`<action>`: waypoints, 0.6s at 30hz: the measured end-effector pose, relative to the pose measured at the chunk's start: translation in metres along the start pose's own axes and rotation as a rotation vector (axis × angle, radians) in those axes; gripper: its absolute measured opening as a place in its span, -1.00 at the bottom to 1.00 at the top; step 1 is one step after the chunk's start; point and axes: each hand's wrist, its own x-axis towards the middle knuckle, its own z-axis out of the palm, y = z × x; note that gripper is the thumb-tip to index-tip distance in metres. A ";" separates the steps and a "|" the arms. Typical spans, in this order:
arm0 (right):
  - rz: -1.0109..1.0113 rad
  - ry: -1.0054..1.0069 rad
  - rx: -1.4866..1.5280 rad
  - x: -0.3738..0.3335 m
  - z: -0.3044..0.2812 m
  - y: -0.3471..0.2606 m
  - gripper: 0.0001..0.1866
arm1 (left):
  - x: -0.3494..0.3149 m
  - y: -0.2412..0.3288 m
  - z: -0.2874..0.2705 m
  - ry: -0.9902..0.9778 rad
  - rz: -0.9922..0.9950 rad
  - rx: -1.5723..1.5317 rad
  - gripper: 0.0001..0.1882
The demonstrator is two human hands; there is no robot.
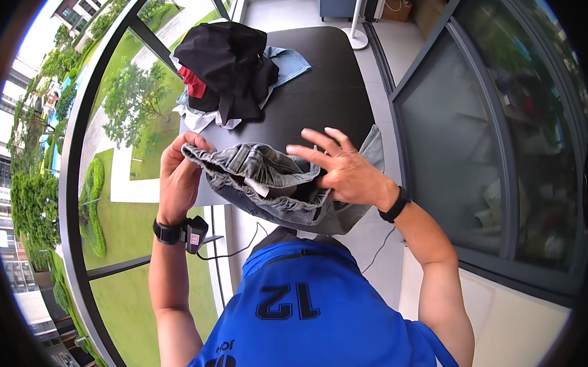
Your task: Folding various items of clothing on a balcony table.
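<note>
While the person's blue shirt [302, 313] fills the near bottom of the view, both forearms rise from it toward a grey denim garment [274, 183] held just above chest level, at the near edge of the dark surface [323, 87].

Left hand [179, 179]: black wrist strap w/ a small device on it, cable trailing down. Fingers curled shut on the garment's left end, thumb side up, pinching the bunched waistband; grip is clamped on the denim.

Right hand [346, 169]: black band at the wrist. Fingers spread wide apart, palm laid flat on the right part of the garment, touching it but not closed round it. So grip there is apart, resting on fabric rather than holding.

Garment itself sits between the two hands, folded over in a rumpled roll, waistband opening facing up & left, lighter lining showing inside. Its lower fold sags toward the shirt; a flap sticks out to the right behind the right hand.

No real containers in sight.

Farther back on the surface, well apart from the hands: a clothes pile [227, 71], black item on top, red piece tucked at the left, white & light blue cloth under it.

Beyond: glass wall [115, 112] on the left w/ lawn & trees below, dark sliding door [489, 145] on the right, white stand base [356, 37] at the far end.
</note>
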 end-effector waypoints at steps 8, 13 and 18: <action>0.199 -0.003 0.130 0.039 -0.004 0.015 -0.67 | 0.026 0.020 0.018 0.023 0.441 0.815 -0.26; 0.200 -0.143 0.309 0.071 -0.008 0.016 -0.57 | 0.024 -0.015 0.071 -0.530 0.240 1.043 -0.64; 0.197 -0.291 0.435 0.055 -0.018 0.032 -0.41 | 0.031 -0.031 0.051 -0.352 0.110 0.765 -0.79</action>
